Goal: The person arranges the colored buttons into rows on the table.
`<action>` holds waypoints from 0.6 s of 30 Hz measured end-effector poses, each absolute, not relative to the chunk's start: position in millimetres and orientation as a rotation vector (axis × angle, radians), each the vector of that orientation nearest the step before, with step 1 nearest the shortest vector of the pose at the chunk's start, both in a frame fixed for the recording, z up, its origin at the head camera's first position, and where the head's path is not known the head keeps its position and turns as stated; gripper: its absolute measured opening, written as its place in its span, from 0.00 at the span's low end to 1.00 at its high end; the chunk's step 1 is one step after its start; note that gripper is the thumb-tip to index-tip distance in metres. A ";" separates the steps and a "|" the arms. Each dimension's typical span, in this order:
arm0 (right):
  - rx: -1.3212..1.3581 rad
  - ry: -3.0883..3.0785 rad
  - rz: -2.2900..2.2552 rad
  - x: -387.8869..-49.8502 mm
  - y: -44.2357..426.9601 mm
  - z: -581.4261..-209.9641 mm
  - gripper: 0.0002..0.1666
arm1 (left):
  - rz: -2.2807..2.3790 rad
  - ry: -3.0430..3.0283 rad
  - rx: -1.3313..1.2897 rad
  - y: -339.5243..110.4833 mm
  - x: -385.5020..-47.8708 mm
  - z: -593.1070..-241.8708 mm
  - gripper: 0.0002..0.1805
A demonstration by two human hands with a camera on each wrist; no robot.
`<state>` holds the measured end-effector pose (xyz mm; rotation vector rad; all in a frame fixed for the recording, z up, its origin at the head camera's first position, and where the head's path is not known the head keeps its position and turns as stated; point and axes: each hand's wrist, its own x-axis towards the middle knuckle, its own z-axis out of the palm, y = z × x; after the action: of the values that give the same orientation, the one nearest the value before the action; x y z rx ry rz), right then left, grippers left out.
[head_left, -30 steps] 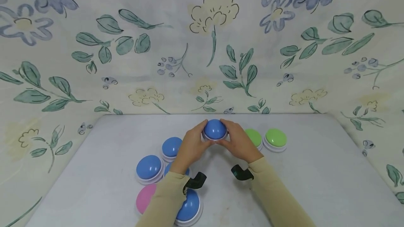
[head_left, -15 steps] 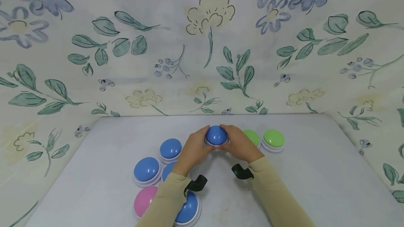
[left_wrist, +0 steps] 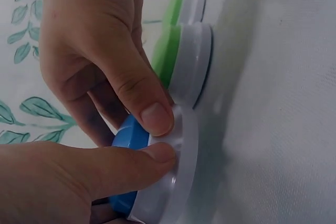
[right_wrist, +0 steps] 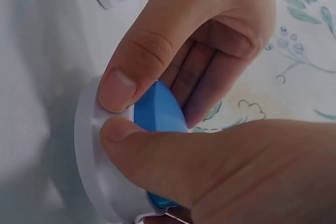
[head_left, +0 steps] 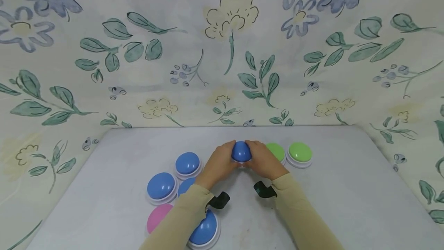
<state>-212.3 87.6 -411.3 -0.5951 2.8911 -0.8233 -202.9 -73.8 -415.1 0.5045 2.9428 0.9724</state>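
Note:
A round push button with a blue dome (head_left: 241, 152) and a white base sits between both hands near the middle of the table in the head view. My left hand (head_left: 218, 163) grips its left side and my right hand (head_left: 266, 161) its right side. In the left wrist view the two thumbs lie close together on the white base (left_wrist: 176, 182), with the other fingers curled round the far side. The right wrist view has the same two-handed hold on the blue dome (right_wrist: 163, 111). Whether the base touches the tabletop cannot be told.
Two green buttons (head_left: 300, 152) stand just right of my right hand. Left of and beneath my left arm are several blue buttons (head_left: 161, 185) and a pink button (head_left: 157, 217), partly covered by the sleeve. A floral cloth (head_left: 222, 49) rises behind the white table (head_left: 347, 203).
Both hands have come slightly nearer and to the right with the blue button between them. The view has shifted a little. The other buttons stay in their places.

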 end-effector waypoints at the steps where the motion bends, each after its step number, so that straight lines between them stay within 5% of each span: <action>1: -0.584 2.892 -0.810 -212.8 87.3 -412.6 0.42 | 0.971 2.944 0.511 -73.3 -203.9 -416.0 0.38; 18: -0.537 2.908 -0.736 -212.5 86.0 -419.7 0.41 | 0.943 2.930 0.545 -67.8 -211.8 -424.0 0.37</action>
<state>-212.5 86.0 -419.7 -0.5373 2.9077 -0.7359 -211.8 -67.8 -424.0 0.5448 2.9305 0.9428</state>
